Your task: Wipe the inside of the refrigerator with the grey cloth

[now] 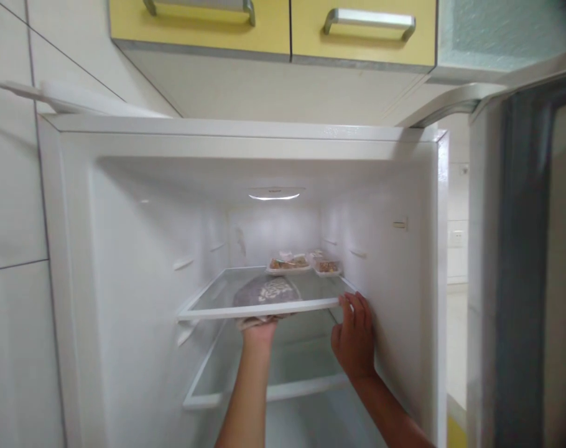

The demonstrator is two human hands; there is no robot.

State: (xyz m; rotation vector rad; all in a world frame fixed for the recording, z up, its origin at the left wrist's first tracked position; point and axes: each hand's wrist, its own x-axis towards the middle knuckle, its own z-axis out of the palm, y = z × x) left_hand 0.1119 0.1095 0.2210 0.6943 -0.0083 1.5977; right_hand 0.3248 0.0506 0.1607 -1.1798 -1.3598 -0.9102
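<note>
I look into an open white fridge [124, 249]. My left hand [259, 328] reaches up under the upper glass shelf [218, 308] and presses a grey-purple cloth [267, 290] against its underside; the cloth shows through the glass and hides most of the fingers. My right hand [354, 339] holds the shelf's front right corner, with its fingers curled over the white front rim beside the right inner wall. Two small trays of food [288, 264] [327, 267] stand at the back of this shelf.
A lower glass shelf [283, 382] sits beneath my arms. The fridge door [520, 280] stands open on the right. Yellow cabinets [273, 25] with metal handles hang above. A tiled wall [12, 249] lies to the left. A lamp [273, 195] glows in the fridge ceiling.
</note>
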